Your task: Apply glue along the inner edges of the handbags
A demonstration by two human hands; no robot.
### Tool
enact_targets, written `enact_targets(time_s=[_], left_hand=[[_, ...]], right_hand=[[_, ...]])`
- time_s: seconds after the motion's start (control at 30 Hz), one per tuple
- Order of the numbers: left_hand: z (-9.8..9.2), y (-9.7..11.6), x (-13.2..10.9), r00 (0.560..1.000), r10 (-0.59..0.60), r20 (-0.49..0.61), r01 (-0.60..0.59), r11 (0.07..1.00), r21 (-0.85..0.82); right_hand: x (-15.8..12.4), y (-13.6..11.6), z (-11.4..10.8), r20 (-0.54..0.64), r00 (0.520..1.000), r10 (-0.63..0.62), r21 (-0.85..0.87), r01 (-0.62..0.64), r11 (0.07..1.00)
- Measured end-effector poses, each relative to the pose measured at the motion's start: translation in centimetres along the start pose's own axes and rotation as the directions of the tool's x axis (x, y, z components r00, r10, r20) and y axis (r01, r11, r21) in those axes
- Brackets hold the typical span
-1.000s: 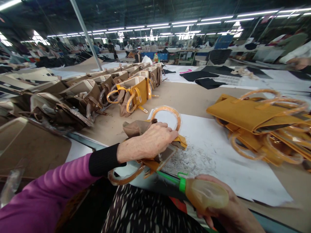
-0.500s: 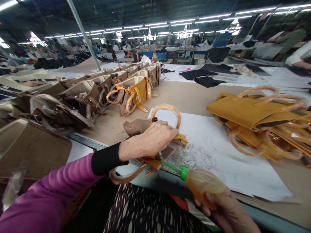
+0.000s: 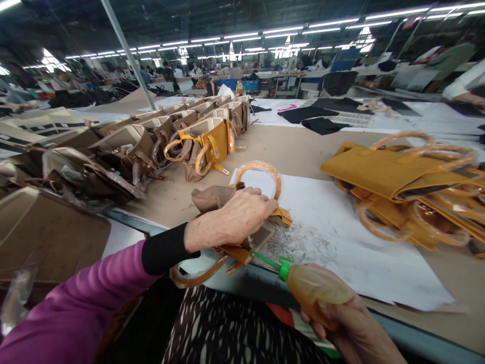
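My left hand [image 3: 242, 215] is closed on a partly made handbag [image 3: 212, 198] at the table's near edge. The bag has brown lining, mustard-yellow pieces and two plastic-wrapped ring handles, one standing beyond my hand and one hanging toward my lap. What exactly my left fingers pinch is hidden beneath the hand. My right hand [image 3: 341, 318] is wrapped round a soft, clear squeeze bottle [image 3: 316, 290] of amber liquid, held tilted. Its green nozzle [image 3: 265, 259] points left, with the tip at the bag's yellow edge, just below my left hand.
Rows of brown handbags [image 3: 125, 136] stand at left, with a yellow handbag [image 3: 212, 139] at their near end. Flat yellow bags [image 3: 364, 172] are piled at right. White paper [image 3: 341, 253] with dark smudges covers part of the table. Black pieces [image 3: 324, 125] lie farther back.
Both hands hold almost the same pose, and the nozzle tip stays at the bag's edge. The whole view has shifted very slightly.
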State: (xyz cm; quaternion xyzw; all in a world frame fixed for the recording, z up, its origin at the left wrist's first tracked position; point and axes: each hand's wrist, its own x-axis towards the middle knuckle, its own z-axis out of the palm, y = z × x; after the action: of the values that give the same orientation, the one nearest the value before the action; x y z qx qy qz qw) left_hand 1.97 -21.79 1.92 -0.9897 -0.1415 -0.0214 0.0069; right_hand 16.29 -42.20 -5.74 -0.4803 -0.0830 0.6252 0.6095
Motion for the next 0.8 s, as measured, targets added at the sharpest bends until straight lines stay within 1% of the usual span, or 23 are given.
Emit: enact_targets(time_s=[0.07,0.2,0.33,0.4,0.57,0.8], left_hand=[[0.0,0.0,0.0,1.0,0.003,0.0,-0.003,1.0,0.003],[-0.1,0.0,0.1,1.0,0.01,-0.012,-0.01,1.0,0.012],[0.1,-0.1,0.1,1.0,0.009,-0.02,-0.009,1.0,0.014],[0.3,-0.2,0.1,0.999,0.012,-0.034,-0.012,1.0,0.009],[0.6,-0.3,-0.1,0.997,0.036,-0.066,-0.037,0.999,-0.009],[-0.1,-0.1,-0.2,0.997,0.036,-0.065,-0.036,0.999,-0.006]], right_hand=[[-0.1,0.1,0.4,0.016,1.0,0.009,0.01,-0.009,1.0],[-0.8,0.4,0.6,0.006,0.998,0.058,0.008,-0.058,0.998],[-0.9,0.0,0.0,0.056,0.997,0.052,-0.094,-0.047,0.994],[-0.4,-0.4,-0.3,0.059,0.998,0.02,-0.161,-0.01,0.987],[0.9,-1.0,-0.8,0.013,0.994,-0.112,-0.284,0.111,0.952],[2.4,-2.0,-1.2,0.008,0.979,-0.203,-0.439,0.185,0.879]])
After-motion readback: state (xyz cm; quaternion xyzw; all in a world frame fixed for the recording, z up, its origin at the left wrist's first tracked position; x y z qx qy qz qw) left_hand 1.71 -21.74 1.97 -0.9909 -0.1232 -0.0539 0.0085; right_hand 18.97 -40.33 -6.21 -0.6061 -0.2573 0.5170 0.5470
